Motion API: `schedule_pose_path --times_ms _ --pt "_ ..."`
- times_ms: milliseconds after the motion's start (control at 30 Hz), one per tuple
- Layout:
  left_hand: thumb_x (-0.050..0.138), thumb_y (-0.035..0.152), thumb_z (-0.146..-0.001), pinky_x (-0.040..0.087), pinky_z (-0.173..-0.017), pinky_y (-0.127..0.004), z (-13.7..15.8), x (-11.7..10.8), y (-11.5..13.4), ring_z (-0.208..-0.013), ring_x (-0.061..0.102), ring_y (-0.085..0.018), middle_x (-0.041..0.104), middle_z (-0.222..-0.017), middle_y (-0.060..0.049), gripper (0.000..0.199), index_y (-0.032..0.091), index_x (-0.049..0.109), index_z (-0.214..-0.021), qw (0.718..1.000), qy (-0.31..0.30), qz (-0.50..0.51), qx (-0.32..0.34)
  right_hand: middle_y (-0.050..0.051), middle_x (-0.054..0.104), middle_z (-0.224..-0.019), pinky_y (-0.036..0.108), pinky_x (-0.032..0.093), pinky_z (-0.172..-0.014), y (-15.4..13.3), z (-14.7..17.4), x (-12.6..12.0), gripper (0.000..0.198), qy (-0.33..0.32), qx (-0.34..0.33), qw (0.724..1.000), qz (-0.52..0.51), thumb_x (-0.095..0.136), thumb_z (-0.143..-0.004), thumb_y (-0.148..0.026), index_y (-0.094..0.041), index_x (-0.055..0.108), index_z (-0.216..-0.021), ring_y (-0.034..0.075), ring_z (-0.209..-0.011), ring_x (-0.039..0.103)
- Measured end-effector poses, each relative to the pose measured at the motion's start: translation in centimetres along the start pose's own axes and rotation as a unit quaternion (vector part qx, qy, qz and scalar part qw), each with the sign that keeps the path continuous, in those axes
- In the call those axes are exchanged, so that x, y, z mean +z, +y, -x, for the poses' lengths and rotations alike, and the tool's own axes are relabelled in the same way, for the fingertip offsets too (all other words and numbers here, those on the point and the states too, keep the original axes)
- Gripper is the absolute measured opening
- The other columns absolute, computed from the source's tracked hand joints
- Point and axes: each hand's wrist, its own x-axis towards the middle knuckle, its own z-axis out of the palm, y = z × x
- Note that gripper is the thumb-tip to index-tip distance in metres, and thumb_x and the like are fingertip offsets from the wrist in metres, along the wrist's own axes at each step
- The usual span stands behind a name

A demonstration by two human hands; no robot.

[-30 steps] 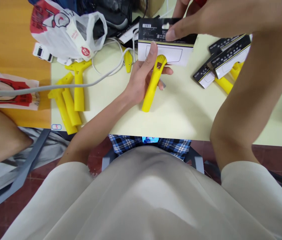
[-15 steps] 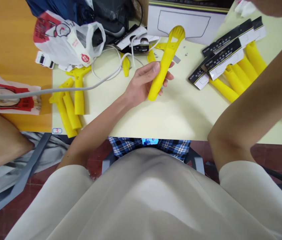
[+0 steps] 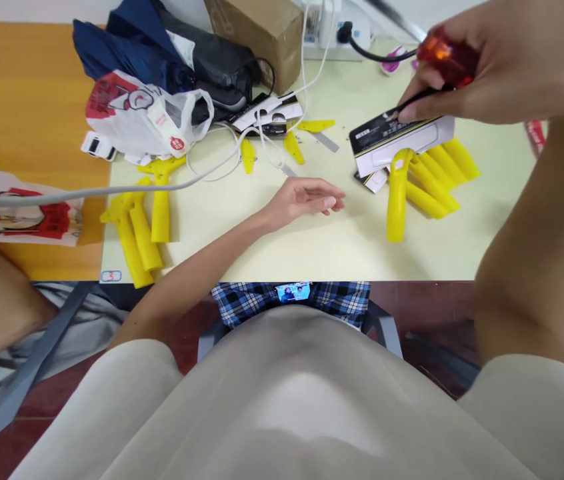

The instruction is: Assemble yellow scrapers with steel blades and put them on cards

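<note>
Right hand gripped red screwdriver plus carded yellow handle over handle pile; left hand empty, loosely curled. Left-side handles lay uncarded, apparently unfinished.

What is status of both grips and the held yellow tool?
Left grip: loosely open, empty. Right grip: red screwdriver plus carded yellow tool, held by its card. Close by: other yellow handles; contact unclear.

The sticker at the desk's near left corner bears a red sign, seemingly a 3, framed in blue. Print on the held card is too blurred to read.
</note>
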Motion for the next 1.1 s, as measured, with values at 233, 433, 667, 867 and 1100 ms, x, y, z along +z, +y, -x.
schedule_pose_path --times_ms 233,433,667,867,1100 --pt "0.085 0.058 -0.102 0.064 -0.072 -0.026 -0.9 -3.0 -0.5 -0.081 0.078 -0.014 0.084 -0.101 -0.007 0.040 0.023 0.083 -0.122 0.978 0.150 -0.053 0.133 -0.017 0.040 -0.055 0.000 0.000 -0.050 3.6 -1.5 1.8 0.041 -0.117 0.008 0.916 0.382 0.076 -0.079 -0.027 0.008 0.058 -0.069 -0.013 -0.036 0.029" --pt "0.066 0.069 -0.110 0.063 -0.069 -0.030 -1.0 -4.9 -0.1 -0.070 0.073 -0.015 0.080 -0.095 -0.004 0.053 0.028 0.068 -0.144 0.915 0.229 -0.242 0.227 -0.008 0.058 -0.072 0.013 0.040 -0.065 8.1 -1.3 1.8 0.037 -0.033 -0.069 0.882 0.466 0.087 -0.084 -0.032 0.001 0.071 -0.086 -0.003 -0.065 0.050" --pt "0.057 0.063 -0.116 0.067 -0.092 -0.035 1.9 -4.5 1.2 -0.103 0.082 -0.020 0.083 -0.116 -0.007 0.053 0.032 0.057 -0.158 0.875 0.226 -0.364 0.227 0.017 0.065 -0.133 0.052 0.049 -0.121 12.1 3.3 4.5 0.038 0.093 -0.153 0.863 0.472 0.083 -0.106 -0.043 -0.009 0.069 -0.116 0.031 -0.134 0.055" --pt "0.052 0.064 -0.118 0.065 -0.108 -0.041 7.4 -3.7 2.1 -0.127 0.079 -0.026 0.079 -0.143 -0.013 0.065 0.031 0.042 -0.173 0.846 0.246 -0.441 0.170 0.022 0.040 -0.166 0.070 0.030 -0.134 17.1 10.9 10.2 0.045 0.207 -0.191 0.855 0.437 0.067 -0.111 -0.060 -0.016 0.063 -0.104 0.044 -0.160 0.032" --pt "0.054 0.052 -0.120 0.066 -0.106 -0.042 10.7 -2.9 1.2 -0.127 0.077 -0.026 0.078 -0.147 -0.012 0.058 0.030 0.045 -0.173 0.793 0.252 -0.533 0.155 0.021 0.030 -0.178 0.070 0.028 -0.136 18.6 12.4 13.2 0.044 0.250 -0.156 0.843 0.450 0.061 -0.112 -0.061 -0.017 0.061 -0.105 0.044 -0.171 0.023"
